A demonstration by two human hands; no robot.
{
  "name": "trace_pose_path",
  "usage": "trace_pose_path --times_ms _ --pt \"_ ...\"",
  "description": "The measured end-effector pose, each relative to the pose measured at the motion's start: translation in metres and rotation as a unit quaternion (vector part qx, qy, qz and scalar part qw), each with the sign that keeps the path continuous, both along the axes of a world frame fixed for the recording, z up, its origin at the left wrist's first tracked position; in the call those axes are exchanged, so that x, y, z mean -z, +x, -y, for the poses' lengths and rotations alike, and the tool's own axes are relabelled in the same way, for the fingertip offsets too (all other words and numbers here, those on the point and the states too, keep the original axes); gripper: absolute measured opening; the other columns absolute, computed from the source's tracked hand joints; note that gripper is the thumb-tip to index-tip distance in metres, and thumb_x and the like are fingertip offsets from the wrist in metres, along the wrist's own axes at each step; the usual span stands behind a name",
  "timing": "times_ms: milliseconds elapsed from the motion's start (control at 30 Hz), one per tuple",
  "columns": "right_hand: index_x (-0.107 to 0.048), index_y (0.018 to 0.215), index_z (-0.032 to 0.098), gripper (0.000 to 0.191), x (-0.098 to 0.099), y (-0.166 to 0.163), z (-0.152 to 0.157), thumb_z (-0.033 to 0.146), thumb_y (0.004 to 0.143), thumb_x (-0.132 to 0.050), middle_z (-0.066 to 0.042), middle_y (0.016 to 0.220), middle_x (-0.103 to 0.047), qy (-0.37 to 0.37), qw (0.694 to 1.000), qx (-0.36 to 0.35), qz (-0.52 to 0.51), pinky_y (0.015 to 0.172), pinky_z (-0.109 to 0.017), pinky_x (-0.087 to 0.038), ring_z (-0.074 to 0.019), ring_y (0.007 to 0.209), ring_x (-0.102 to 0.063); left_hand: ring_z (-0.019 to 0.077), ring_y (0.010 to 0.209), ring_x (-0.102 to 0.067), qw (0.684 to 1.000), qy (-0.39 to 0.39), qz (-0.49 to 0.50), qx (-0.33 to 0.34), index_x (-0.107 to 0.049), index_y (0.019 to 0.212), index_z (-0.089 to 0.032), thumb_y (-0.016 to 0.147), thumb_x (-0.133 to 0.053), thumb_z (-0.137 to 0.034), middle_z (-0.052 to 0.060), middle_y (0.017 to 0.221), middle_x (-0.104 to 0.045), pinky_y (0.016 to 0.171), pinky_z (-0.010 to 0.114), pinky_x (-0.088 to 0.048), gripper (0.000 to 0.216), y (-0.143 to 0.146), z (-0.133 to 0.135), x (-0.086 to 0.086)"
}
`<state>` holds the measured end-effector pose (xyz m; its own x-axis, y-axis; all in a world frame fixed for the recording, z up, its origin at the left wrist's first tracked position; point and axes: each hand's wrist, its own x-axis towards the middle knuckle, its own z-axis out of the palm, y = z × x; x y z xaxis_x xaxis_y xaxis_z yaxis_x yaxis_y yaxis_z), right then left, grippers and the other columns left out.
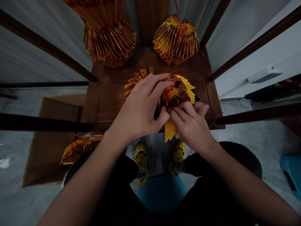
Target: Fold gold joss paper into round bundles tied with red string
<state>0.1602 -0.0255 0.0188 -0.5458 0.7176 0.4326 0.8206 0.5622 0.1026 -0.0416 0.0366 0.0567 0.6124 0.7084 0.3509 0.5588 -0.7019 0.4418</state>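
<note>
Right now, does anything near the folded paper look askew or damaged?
Nothing looks damaged. Left hand and right hand grip the folded paper piece; its yellow sheet pokes past the wooden surface at the front edge, and a loose red thread trails off the right edge.

Home interior, seemingly. Dark wooden seat (110, 94) used as a bench. Cardboard box (47, 138) on grey floor (246, 138), folded gold paper pieces (176, 39) about.

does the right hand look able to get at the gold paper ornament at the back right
Probably yes, once it lets go: the right hand is pinching the folded paper piece with the left hand, but only bare wooden surface lies between it and that gold paper ornament.
</note>
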Motion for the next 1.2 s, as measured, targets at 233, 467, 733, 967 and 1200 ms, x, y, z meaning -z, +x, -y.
trace_pose_path --times_ms 233,467,733,967,1200 --pt "-0.067 0.121 0.011 0.019 0.006 -0.008 0.003 0.013 0.109 -0.053 -0.017 0.130 -0.077 0.028 0.997 -0.016 -0.063 0.105 -0.040 -0.043 -0.0248 0.111 -0.067 0.0361 0.153 -0.053 1.000 0.008 -0.004 -0.010 -0.056 0.146 -0.026 0.097 -0.056 -0.029 0.013 0.164 -0.054 0.132 0.061 -0.038 0.049 -0.003 -0.001 0.001" --pt "-0.064 0.127 0.008 0.023 0.008 -0.009 0.005 0.008 0.108 -0.051 -0.010 0.100 -0.079 0.037 0.997 -0.036 -0.061 0.100 -0.039 -0.048 -0.0234 0.094 -0.068 0.0359 0.152 -0.053 1.000 0.013 -0.006 -0.014 -0.060 0.145 -0.021 0.103 -0.053 -0.031 0.016 0.162 -0.055 0.132 0.061 -0.038 0.044 -0.001 -0.001 0.001" --pt "-0.061 0.121 0.013 0.022 0.015 -0.015 0.007 0.004 0.103 -0.055 -0.019 0.126 -0.077 0.005 0.987 -0.053 -0.150 0.093 -0.042 -0.056 -0.0247 0.106 -0.073 0.0327 0.152 -0.054 1.000 0.005 0.006 -0.024 -0.061 0.142 -0.024 0.108 -0.051 -0.036 0.013 0.161 -0.057 0.133 0.059 -0.038 0.038 0.000 -0.001 0.001" --pt "-0.045 0.116 0.030 0.039 0.023 -0.030 0.011 0.001 0.094 -0.059 -0.012 0.143 -0.050 -0.057 0.864 -0.052 -0.498 0.109 -0.049 -0.065 -0.0249 0.138 -0.062 0.0319 0.148 -0.060 0.997 0.006 0.050 -0.056 -0.067 0.130 -0.026 0.109 -0.059 -0.040 0.012 0.153 -0.064 0.128 0.054 -0.046 0.027 0.005 -0.003 0.003" --pt "-0.035 0.142 0.031 0.054 0.029 -0.042 0.024 0.003 0.101 -0.054 -0.017 0.164 -0.045 -0.142 0.816 -0.083 -0.554 0.127 -0.061 -0.053 -0.0280 0.160 -0.049 0.0281 0.145 -0.063 0.997 0.017 0.050 -0.054 -0.067 0.128 -0.026 0.109 -0.056 -0.034 0.007 0.153 -0.067 0.141 0.057 -0.023 0.024 0.002 -0.003 0.003"
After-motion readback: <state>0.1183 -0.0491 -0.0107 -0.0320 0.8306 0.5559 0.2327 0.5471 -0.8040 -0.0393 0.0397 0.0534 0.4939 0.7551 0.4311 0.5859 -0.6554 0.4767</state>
